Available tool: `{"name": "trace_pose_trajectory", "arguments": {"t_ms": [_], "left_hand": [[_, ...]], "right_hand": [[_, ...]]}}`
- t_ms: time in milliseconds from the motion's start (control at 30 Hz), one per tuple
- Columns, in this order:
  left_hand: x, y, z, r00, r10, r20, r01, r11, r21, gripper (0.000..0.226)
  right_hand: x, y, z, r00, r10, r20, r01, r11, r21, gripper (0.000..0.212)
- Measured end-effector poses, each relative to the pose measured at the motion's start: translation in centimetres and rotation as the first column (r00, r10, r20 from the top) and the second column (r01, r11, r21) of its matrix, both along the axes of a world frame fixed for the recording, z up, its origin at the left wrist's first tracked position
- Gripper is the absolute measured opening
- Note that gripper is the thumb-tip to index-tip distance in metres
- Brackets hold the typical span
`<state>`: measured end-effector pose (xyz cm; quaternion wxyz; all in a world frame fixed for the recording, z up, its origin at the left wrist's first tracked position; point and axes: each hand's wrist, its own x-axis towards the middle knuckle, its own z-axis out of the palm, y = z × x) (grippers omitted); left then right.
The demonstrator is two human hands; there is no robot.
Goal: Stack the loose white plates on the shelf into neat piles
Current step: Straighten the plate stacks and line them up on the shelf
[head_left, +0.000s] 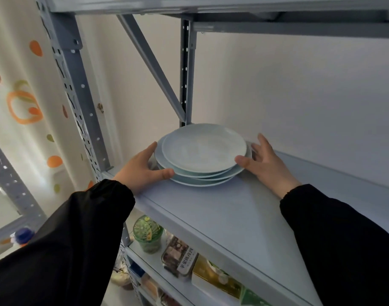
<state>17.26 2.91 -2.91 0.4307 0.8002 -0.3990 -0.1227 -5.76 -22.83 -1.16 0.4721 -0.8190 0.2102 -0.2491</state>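
Note:
A pile of several white plates (202,154) stands at the back left corner of the grey shelf board (244,217). The plates sit slightly offset, the top one shifted to the right and back. My left hand (142,167) cups the pile's left rim, thumb along the front edge and fingers against the side. My right hand (263,161) presses the right rim with the thumb at the front and straight fingers spread behind the pile. Black sleeves cover both arms.
A grey upright post (185,69) and a diagonal brace (153,65) rise just behind the pile, with the wall close behind. Another shelf board (211,5) runs overhead. Below, a green cup (147,234) and food packets (180,259) fill the lower shelf.

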Motion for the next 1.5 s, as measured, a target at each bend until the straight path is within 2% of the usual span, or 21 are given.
{"name": "trace_pose_trajectory", "arguments": {"t_ms": [33, 133, 200, 233, 333, 433, 533, 700, 833, 1033, 1233, 1500], "left_hand": [[0.0, 0.0, 0.0, 1.0, -0.001, 0.01, 0.001, 1.0, -0.006, 0.13], [-0.3, 0.1, 0.1, 0.999, -0.001, 0.044, 0.002, 1.0, -0.03, 0.127], [-0.3, 0.0, 0.2, 0.999, 0.015, 0.047, -0.014, 0.999, -0.03, 0.129], [-0.4, 0.1, 0.1, 0.998, 0.019, 0.057, -0.017, 1.0, -0.025, 0.128], [-0.4, 0.1, 0.1, 0.997, 0.013, 0.079, -0.013, 1.0, -0.002, 0.126], [-0.6, 0.2, 0.2, 0.997, 0.0, 0.08, 0.002, 1.0, -0.022, 0.126], [-0.8, 0.3, 0.3, 0.996, -0.024, 0.091, 0.028, 0.999, -0.039, 0.121], [-0.1, 0.3, 0.0, 0.998, -0.015, 0.058, 0.017, 1.0, -0.019, 0.115], [-0.4, 0.4, 0.2, 0.999, 0.003, 0.042, -0.002, 1.0, -0.026, 0.123], [-0.8, 0.3, 0.3, 0.998, 0.001, 0.057, 0.003, 0.998, -0.069, 0.115], [-0.8, 0.2, 0.7, 0.995, -0.033, 0.095, 0.036, 0.999, -0.024, 0.08], [0.3, 0.1, 0.1, 0.998, -0.052, 0.035, 0.053, 0.998, -0.039, 0.113]], "right_hand": [[0.0, -0.1, 0.0, 1.0, 0.005, 0.01, -0.005, 1.0, -0.009, 0.103], [0.1, -0.2, -0.3, 0.998, 0.056, -0.028, -0.059, 0.995, -0.084, 0.053], [0.3, -0.2, -0.5, 0.997, 0.081, -0.015, -0.081, 0.995, -0.059, 0.038], [0.4, -0.2, -0.6, 0.995, 0.1, -0.024, -0.101, 0.993, -0.055, 0.04], [0.5, 0.0, -1.0, 0.989, 0.125, -0.075, -0.132, 0.987, -0.093, 0.069], [0.4, 0.2, -0.9, 0.989, 0.129, -0.077, -0.135, 0.988, -0.078, 0.072], [0.6, 0.4, -0.7, 0.98, 0.136, -0.144, -0.158, 0.975, -0.155, 0.084], [0.6, 0.5, -0.4, 0.98, 0.114, -0.162, -0.144, 0.973, -0.183, 0.096], [0.4, 0.7, -0.3, 0.98, 0.106, -0.166, -0.136, 0.974, -0.179, 0.099], [0.3, 1.2, -0.3, 0.986, 0.095, -0.139, -0.115, 0.983, -0.142, 0.1], [0.4, 1.1, -0.4, 0.987, 0.088, -0.132, -0.108, 0.981, -0.159, 0.096], [0.5, 0.8, -0.4, 0.988, 0.092, -0.127, -0.109, 0.985, -0.133, 0.089]]}}
